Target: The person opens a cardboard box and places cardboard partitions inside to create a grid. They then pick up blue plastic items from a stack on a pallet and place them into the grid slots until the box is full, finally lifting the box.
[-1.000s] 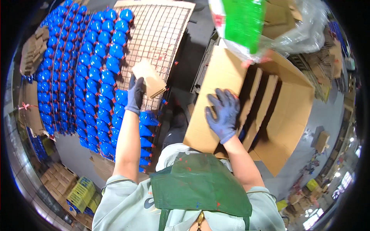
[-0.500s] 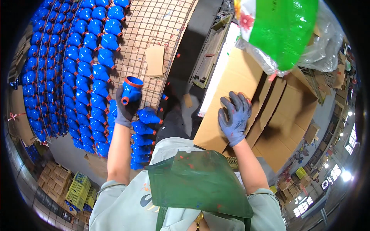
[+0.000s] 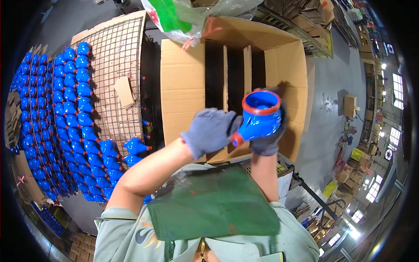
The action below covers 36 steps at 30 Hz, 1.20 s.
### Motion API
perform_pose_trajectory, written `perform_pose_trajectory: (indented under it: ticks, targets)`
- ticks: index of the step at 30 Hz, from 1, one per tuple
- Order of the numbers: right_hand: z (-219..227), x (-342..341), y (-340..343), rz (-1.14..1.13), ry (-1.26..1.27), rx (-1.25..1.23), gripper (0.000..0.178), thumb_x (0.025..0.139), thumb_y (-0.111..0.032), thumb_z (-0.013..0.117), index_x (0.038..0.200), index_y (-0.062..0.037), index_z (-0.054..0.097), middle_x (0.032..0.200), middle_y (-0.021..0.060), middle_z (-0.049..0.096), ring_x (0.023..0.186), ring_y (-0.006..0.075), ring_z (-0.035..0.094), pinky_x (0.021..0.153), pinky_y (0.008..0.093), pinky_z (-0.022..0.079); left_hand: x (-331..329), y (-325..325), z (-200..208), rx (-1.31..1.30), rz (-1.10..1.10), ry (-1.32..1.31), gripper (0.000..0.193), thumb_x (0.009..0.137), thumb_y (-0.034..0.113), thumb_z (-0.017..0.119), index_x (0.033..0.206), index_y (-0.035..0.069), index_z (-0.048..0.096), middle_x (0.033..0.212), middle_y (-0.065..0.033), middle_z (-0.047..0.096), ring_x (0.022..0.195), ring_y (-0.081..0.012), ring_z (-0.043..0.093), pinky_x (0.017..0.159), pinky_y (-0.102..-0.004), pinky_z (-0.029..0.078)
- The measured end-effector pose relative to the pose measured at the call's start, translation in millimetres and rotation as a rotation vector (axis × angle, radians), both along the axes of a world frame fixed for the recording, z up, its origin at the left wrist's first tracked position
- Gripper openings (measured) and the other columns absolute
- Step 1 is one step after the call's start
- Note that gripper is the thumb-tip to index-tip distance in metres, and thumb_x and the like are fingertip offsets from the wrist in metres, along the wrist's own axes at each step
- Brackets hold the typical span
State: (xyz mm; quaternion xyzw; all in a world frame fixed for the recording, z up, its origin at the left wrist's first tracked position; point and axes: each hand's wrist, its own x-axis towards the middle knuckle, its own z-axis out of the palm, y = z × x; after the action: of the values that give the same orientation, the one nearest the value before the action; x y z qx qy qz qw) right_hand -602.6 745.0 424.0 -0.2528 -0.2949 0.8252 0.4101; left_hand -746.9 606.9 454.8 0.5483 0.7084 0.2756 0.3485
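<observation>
A glossy blue pipe fitting (image 3: 260,124) with a wide red-rimmed mouth and a small red-tipped outlet is held over the open cardboard box (image 3: 183,91). My right hand (image 3: 270,137), in a grey glove, grips it from behind and from the right, with the wide mouth tilted upward. From the other side, my gloved left hand (image 3: 209,131) has its fingers bent in against the fitting near the small outlet; their tips are partly hidden. Inside the box, upright cardboard dividers (image 3: 247,67) separate dark slots.
Rows of similar blue fittings (image 3: 85,105) cover a wire mesh rack (image 3: 115,56) on the left, where a loose cardboard piece (image 3: 125,92) also lies. A green and clear plastic bag (image 3: 174,19) hangs over the box's far left corner. Stacked flat cardboard (image 3: 307,19) stands beyond.
My left hand has carried the fitting from the rack rightward to the box. My right hand has left the box flap and taken hold of it. The view has turned toward the box.
</observation>
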Motion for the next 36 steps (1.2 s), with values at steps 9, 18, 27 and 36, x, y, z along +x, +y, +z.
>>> perform_pose_trajectory:
  ticks: [9,18,27,36]
  targets:
    - [-14,-68,5,-0.116,-0.637,1.027,0.034,0.094,-0.017,0.069,0.124,-0.0049,0.058,0.114,0.0141,0.068,0.105,0.0222,0.066,0.091,0.0353,0.052,74,15,-173,-0.337,-0.572,0.961,0.043,0.095,0.022,0.047,0.133,0.008,0.063,0.139,-0.0158,0.057,0.127,-0.0347,0.050,0.100,-0.0534,0.041]
    - [-155,-113,-11,0.611,-1.476,1.306,0.029,0.094,-0.018,0.049,0.116,-0.0025,0.061,0.106,0.0256,0.069,0.098,0.0380,0.069,0.083,0.0495,0.055,79,-3,-149,-0.372,-0.225,0.559,0.034,0.096,0.028,0.050,0.120,0.013,0.068,0.121,-0.0142,0.068,0.115,-0.0332,0.061,0.101,-0.0456,0.042]
    - [-193,-104,-23,0.125,-0.573,-0.027,0.048,0.106,-0.023,0.045,0.150,-0.0050,0.039,0.148,0.0111,0.047,0.132,0.0256,0.046,0.115,0.0371,0.033,-22,-232,-116,0.135,1.037,0.072,0.040,0.084,0.029,0.071,0.119,0.009,0.066,0.107,-0.0163,0.069,0.097,-0.0357,0.065,0.088,-0.0481,0.050]
    - [-84,-116,-95,0.423,-1.105,1.371,0.077,0.085,-0.011,0.070,0.152,-0.0052,0.032,0.154,0.0278,0.029,0.141,0.0463,0.028,0.116,0.0499,0.026,-59,-346,-289,-0.748,1.405,-0.118,0.094,0.076,0.061,0.073,0.145,0.006,0.040,0.127,-0.0249,0.060,0.118,-0.0371,0.059,0.102,-0.0467,0.046]
